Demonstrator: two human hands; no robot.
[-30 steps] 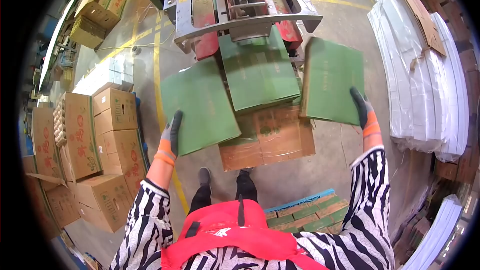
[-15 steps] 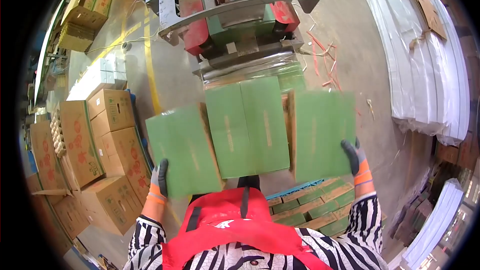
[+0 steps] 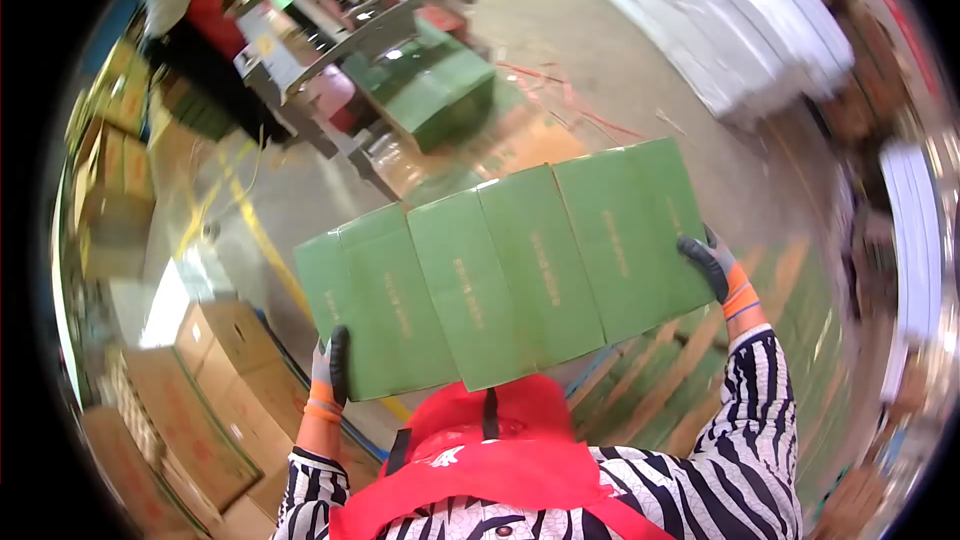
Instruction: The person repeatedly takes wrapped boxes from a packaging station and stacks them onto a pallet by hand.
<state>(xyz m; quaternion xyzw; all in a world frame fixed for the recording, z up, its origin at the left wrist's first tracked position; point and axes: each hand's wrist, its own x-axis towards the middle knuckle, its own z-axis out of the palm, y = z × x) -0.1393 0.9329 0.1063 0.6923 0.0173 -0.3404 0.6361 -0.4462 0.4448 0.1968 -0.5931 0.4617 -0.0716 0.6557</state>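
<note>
Three green cartons are pressed together in a row in front of my red apron: a left carton (image 3: 378, 315), a middle carton (image 3: 512, 285) and a right carton (image 3: 632, 240). Faint printed lines run across their tops. My left hand (image 3: 334, 365), in a grey glove with an orange cuff, grips the outer end of the left carton. At the opposite end, my right hand (image 3: 712, 265) presses on the right carton with its fingers over the edge. The row is held between both hands, tilted up toward the right.
A metal machine (image 3: 345, 40) stands ahead, with another green carton (image 3: 440, 90) at its near end. Beside it is a person (image 3: 195, 20). Stacked green cartons (image 3: 650, 390) blur at lower right. Brown boxes (image 3: 215, 390) stand left; wrapped white sheets (image 3: 720, 20) lie upper right.
The gaps between the three cartons have closed. My view has turned right, so the machine now sits further left. A person and a green carton at the machine have come into sight.
</note>
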